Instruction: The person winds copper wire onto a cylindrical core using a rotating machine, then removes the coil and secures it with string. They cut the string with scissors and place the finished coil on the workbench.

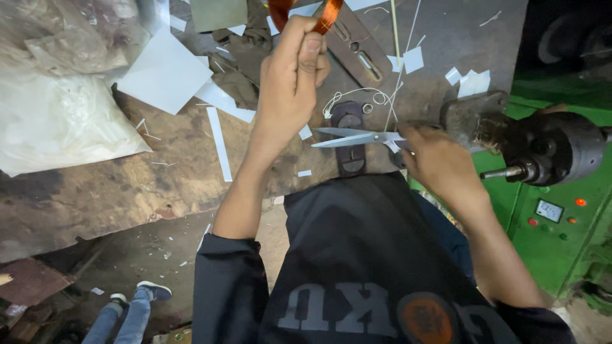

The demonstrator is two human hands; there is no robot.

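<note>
My left hand (pixel 290 83) is raised over the workbench and grips a loop of copper-coloured wire coil (pixel 328 16) near the top edge of the view. My right hand (pixel 440 162) holds a pair of steel scissors (pixel 357 137) by the handles. The blades are slightly apart and point left, toward my left wrist. A thin white string (pixel 357 95) lies on the bench just beyond the scissors.
White paper sheets (pixel 167 71) and cut strips (pixel 218 143) lie on the worn bench (pixel 115 185). A clear plastic bag (pixel 57 114) sits at the left. A green machine (pixel 554 223) with a dark chuck (pixel 551 150) stands at the right. Another person's legs (pixel 127 315) show at the lower left.
</note>
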